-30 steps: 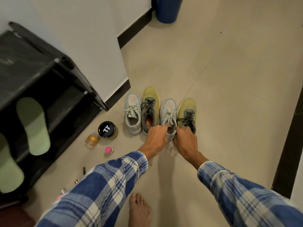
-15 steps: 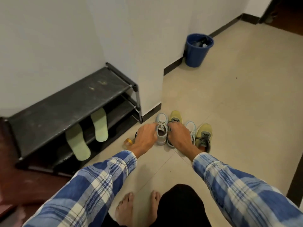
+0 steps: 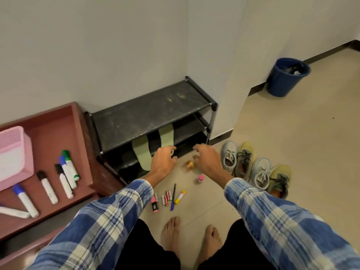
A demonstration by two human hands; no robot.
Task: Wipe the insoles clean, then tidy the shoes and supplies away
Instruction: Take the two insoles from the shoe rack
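Both hands are off the shoes (image 3: 260, 172) now. Half a second ago they were down on that row; now the four sit lined up on the floor (image 3: 302, 145) just right of the right hand (image 3: 209, 160), which hovers with fingers apart and loosely curled, holding nothing. The left hand (image 3: 162, 160) hangs beside it, fingers curled too; a pale scrap (image 3: 172, 152) shows at its fingertips, and I can't tell whether it's pinched or just lying behind. So the shoes look squared up, I'd say, but not put away yet. The two green insoles (image 3: 141, 154) hang off the shoe rack (image 3: 152, 112) just beyond the left hand, one nearly under it. An amber jar (image 3: 188, 165) sits between the hands, a pink-capped pot (image 3: 200, 178) lies near the right wrist, and a pen (image 3: 173, 193) and batteries (image 3: 167, 197) lie nearer the feet: clutter to dodge. Open floor spreads right of the shoes; the rack's front edge and the wall corner (image 3: 214, 75) close off the far side
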